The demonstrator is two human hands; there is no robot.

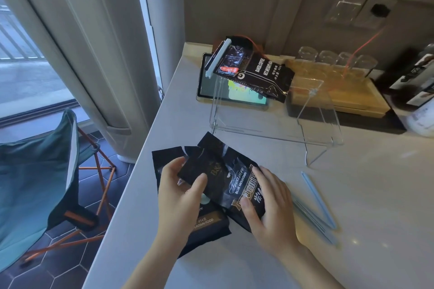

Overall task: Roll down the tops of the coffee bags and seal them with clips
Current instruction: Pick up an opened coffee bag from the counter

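Two black coffee bags lie overlapped on the white counter point(352, 195) near its left edge. The upper bag point(230, 178), printed "Blue Mountain", lies tilted across the lower bag point(204, 225). My left hand point(180, 192) grips the upper bag's open top end, thumb on its face. My right hand point(270, 209) holds the same bag's lower part. Light blue clip sticks point(317, 204) lie on the counter just right of my right hand. A third black coffee bag point(256, 70), its top closed with a white clip point(217, 58), rests on a clear acrylic stand point(277, 134) further back.
A tablet point(211, 91) lies under the stand at the back. A wooden tray point(347, 94) with several upturned glasses sits behind right, dark containers point(415, 87) at the far right. A teal folding chair point(40, 176) stands on the floor beyond the counter's left edge.
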